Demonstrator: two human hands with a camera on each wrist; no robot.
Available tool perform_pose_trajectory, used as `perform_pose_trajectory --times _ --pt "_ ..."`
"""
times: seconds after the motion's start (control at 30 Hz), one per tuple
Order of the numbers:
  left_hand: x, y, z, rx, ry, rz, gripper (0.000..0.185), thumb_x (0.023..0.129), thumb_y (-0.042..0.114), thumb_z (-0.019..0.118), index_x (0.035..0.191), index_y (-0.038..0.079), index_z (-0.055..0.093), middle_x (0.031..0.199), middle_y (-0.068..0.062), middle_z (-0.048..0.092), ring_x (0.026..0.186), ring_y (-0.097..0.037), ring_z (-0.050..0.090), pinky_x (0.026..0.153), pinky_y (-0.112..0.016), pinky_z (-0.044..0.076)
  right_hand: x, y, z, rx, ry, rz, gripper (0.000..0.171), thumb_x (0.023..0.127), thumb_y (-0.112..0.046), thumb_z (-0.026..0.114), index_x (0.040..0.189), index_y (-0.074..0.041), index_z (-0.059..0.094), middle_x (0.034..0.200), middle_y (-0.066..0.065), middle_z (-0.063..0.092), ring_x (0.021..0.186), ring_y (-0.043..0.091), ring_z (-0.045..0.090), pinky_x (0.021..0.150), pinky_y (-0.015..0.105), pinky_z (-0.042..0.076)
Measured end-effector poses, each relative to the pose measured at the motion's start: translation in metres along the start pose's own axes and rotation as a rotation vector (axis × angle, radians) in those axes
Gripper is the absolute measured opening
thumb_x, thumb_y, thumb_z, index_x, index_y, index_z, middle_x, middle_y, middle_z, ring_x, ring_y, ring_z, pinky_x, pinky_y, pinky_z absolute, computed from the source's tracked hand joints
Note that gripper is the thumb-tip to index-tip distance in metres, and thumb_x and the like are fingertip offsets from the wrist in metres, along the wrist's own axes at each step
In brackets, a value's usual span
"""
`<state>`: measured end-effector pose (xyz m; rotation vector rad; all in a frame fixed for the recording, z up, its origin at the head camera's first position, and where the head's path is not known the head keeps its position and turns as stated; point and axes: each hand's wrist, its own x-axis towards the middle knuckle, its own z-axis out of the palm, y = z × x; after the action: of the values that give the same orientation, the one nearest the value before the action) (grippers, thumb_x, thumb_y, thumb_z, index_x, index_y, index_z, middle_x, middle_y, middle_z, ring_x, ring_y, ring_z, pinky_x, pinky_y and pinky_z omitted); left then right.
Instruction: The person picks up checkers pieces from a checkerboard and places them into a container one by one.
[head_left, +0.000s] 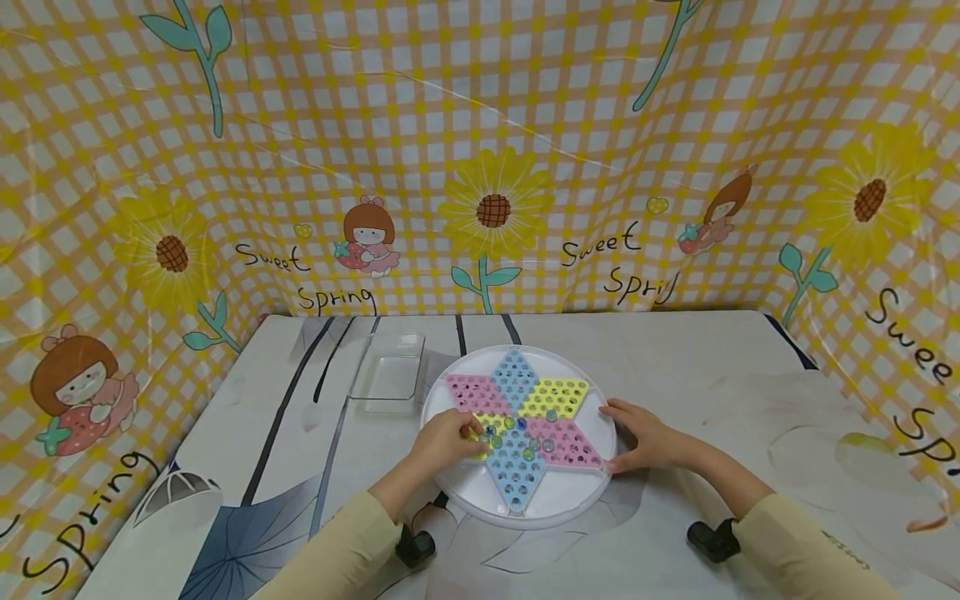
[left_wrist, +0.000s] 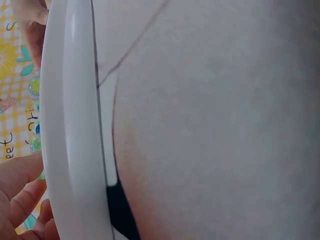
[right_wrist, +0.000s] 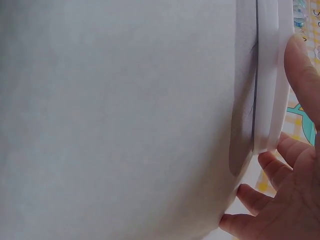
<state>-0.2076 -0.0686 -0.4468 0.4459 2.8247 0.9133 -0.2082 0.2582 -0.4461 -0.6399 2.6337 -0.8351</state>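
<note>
A round white Chinese checkers board (head_left: 480,493) with a pink, yellow and blue star lies on the table. Several glass marbles (head_left: 521,424) sit around the star's middle. My left hand (head_left: 444,437) reaches over the left yellow point, fingers curled, and pinches a marble (left_wrist: 42,174); only a greenish sliver of it shows between thumb and forefinger in the left wrist view. At the board's right edge is my right hand (head_left: 645,435), fingers spread, thumb and fingertips against the rim. Its thumb (right_wrist: 302,70) lies along the rim in the right wrist view.
Behind the board to the left stands a clear rectangular tray (head_left: 387,392). A checked yellow cloth (head_left: 420,167) with sunflowers hangs around the table's back and sides. The tabletop (head_left: 675,358) has a pale printed pattern.
</note>
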Motion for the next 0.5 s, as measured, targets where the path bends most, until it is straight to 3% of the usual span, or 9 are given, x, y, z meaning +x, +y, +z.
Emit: perform_pose_trajectory --times 0.5 --pt "-0.002 0.0009 -0.0101 -0.108 -0.023 -0.007 0.012 0.076 0.02 0.073 0.082 0.012 0.066 0.073 0.004 0.055 0.067 -0.011 0.047 0.056 -0.022 0.039 -0.0024 -0.0037 -0.0009 0.012 -0.002 0.011 0.09 0.07 -0.033 0.078 0.134 0.01 0.032 0.139 0.037 0.019 0.125 0.055 0.015 0.094 0.069 0.02"
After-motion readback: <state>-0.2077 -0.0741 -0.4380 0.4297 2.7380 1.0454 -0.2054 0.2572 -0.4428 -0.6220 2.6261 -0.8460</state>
